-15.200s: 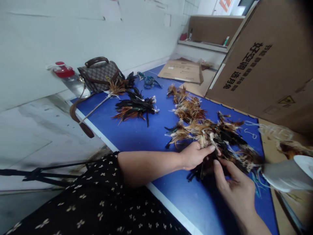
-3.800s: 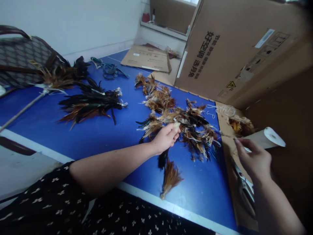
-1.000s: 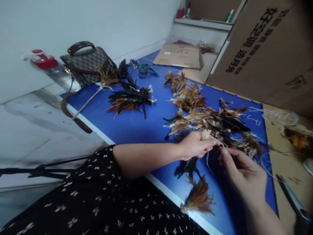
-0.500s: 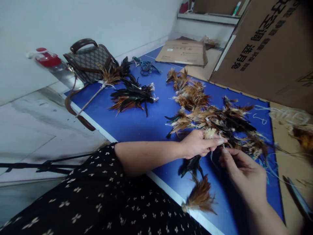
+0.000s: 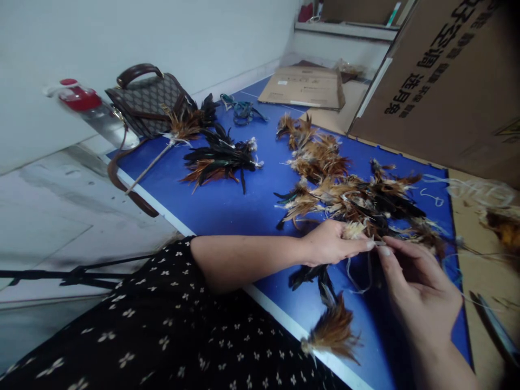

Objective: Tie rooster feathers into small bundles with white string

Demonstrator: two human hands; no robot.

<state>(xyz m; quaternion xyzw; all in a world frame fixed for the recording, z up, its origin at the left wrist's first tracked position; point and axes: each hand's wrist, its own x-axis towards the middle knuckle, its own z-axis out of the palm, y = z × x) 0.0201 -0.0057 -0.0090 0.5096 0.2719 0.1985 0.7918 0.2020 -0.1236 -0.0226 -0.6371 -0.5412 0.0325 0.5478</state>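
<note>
My left hand (image 5: 331,244) is closed around a small bundle of feathers (image 5: 312,273); pale quill ends stick out past its fingers and dark plumes hang below the palm. My right hand (image 5: 418,284) pinches a thin pale string (image 5: 359,273) right at my left fingertips, and the string loops down between the two hands. Both hands hover over the blue table (image 5: 227,208), just in front of a long heap of brown and black feathers (image 5: 353,195). A tied brown feather bundle (image 5: 331,330) lies near the table's front edge.
A separate dark feather pile (image 5: 221,162) lies at mid-left, with a stick duster (image 5: 174,132), a patterned handbag (image 5: 146,103) and a red-capped bottle (image 5: 91,111) behind it. Large cardboard boxes (image 5: 447,81) stand on the right. Scissors (image 5: 493,330) rest on cardboard at the right edge.
My right hand has drawn up to my left fingertips and pulled the string, which now hangs in a loop. The bundle's quill ends have tilted lower in my left hand.
</note>
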